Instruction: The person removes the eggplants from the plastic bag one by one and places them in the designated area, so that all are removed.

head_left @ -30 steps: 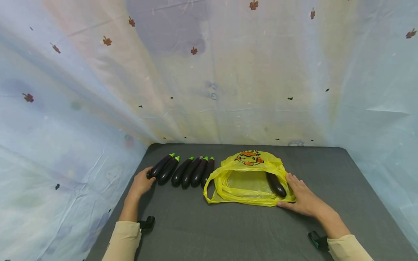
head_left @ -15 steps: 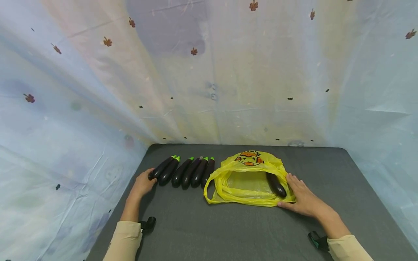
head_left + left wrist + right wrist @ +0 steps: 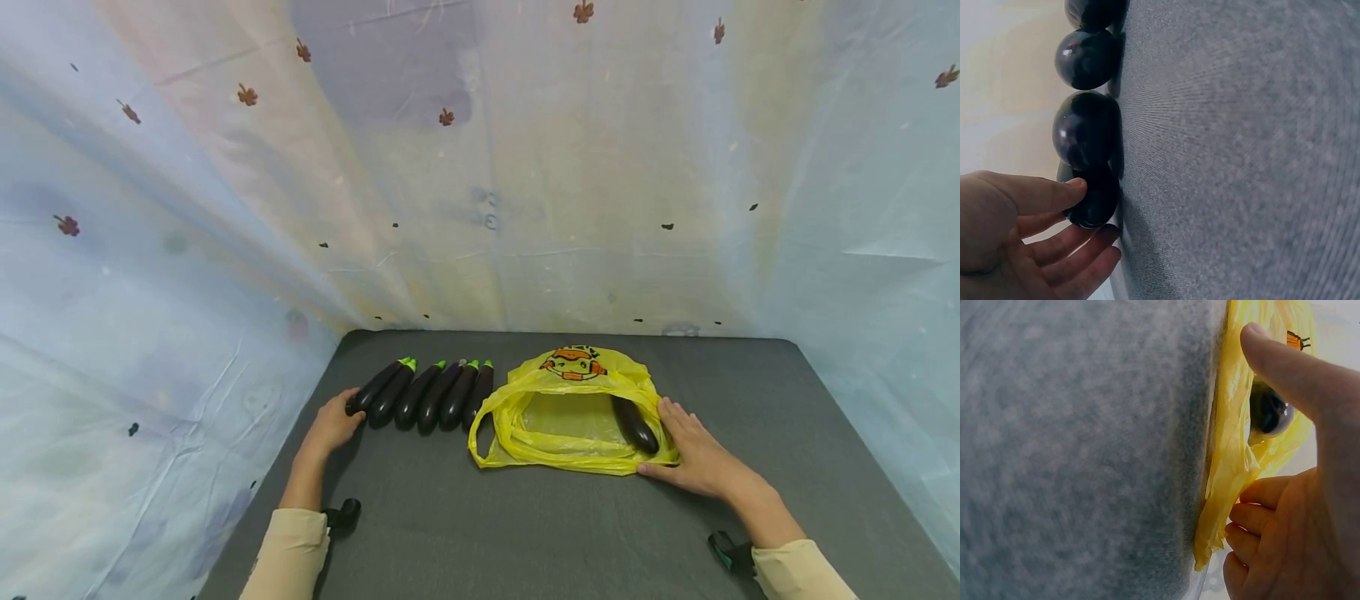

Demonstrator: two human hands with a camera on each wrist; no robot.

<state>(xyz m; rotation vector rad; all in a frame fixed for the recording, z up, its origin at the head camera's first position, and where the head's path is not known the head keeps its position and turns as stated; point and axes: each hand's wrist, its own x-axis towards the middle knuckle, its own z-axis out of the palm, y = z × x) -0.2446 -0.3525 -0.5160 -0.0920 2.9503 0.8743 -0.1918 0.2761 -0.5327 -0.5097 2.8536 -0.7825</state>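
My left hand (image 3: 328, 427) holds the near end of the leftmost eggplant (image 3: 369, 390). In the left wrist view the thumb lies on top of that eggplant (image 3: 1094, 203) and the fingers reach round its far side. It touches the neighbouring eggplant (image 3: 1085, 130). Several more eggplants (image 3: 438, 398) lie side by side, green caps away from me. A yellow plastic bag (image 3: 577, 457) lies with its mouth towards me, one eggplant (image 3: 634, 427) inside at the right. Against the bag's right edge rests my right hand (image 3: 701, 457), fingers extended and thumb at the lower rim.
The dark grey table (image 3: 480, 533) has rounded far corners. Behind and on both sides hang pale sheets (image 3: 525, 275) with small leaf marks. A loop handle (image 3: 480, 442) of the bag points left, close to the rightmost eggplant in the row.
My left hand has shifted slightly to the right with the leftmost eggplant, closing the gap to its neighbour, which has also slid a little right. The right hand and bag have stayed still.
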